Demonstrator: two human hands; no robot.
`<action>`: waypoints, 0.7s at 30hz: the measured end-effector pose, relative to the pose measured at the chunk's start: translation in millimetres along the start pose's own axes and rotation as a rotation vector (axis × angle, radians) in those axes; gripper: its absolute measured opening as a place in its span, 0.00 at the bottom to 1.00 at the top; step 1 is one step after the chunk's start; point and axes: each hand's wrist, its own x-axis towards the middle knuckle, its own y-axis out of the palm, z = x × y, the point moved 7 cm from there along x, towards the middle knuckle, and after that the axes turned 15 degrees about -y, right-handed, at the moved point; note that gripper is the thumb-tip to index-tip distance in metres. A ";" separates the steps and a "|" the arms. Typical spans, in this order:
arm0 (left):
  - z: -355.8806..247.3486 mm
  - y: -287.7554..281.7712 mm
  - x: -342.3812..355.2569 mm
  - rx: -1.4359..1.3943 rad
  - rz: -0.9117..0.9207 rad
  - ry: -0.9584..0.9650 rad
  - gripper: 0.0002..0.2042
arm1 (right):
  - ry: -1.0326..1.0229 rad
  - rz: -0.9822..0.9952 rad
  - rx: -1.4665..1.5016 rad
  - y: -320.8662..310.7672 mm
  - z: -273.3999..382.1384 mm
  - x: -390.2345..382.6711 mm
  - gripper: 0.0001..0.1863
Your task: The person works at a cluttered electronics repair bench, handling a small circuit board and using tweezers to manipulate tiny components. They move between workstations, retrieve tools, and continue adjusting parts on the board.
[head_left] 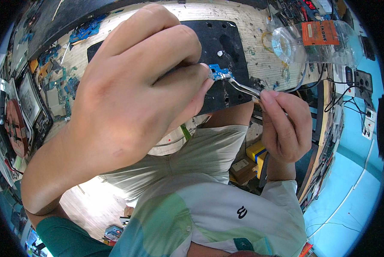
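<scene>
A small blue circuit board (220, 72) is pinched at its left end between the thumb and finger of my left hand (145, 81), which looms large in the head view. My right hand (287, 122) grips a pair of curved metal tweezers (244, 89). The bent tip of the tweezers meets the lower right edge of the board; whether it clasps a part there is too small to tell. Below both hands lies a black work mat (226, 47) with round holes, partly hidden by my left hand. A small white bit (220, 53) rests on it.
More blue boards (87, 30) and loose parts litter the bench's left side. A clear plastic pouch with an orange label (319, 33) lies at the right, near dark cables (350, 100). Below the bench sits a yellow box (256, 153).
</scene>
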 end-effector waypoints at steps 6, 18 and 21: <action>-9.0 2.7 0.6 0.176 0.016 0.067 0.15 | 0.074 0.080 0.039 -4.5 -3.2 9.3 0.20; -0.2 -1.4 2.5 -0.015 -0.027 0.003 0.12 | 0.167 0.056 0.122 -7.8 -16.8 19.4 0.17; 7.2 2.1 -5.1 -0.037 -0.014 0.004 0.13 | 0.173 0.068 0.114 -8.6 -16.6 19.9 0.17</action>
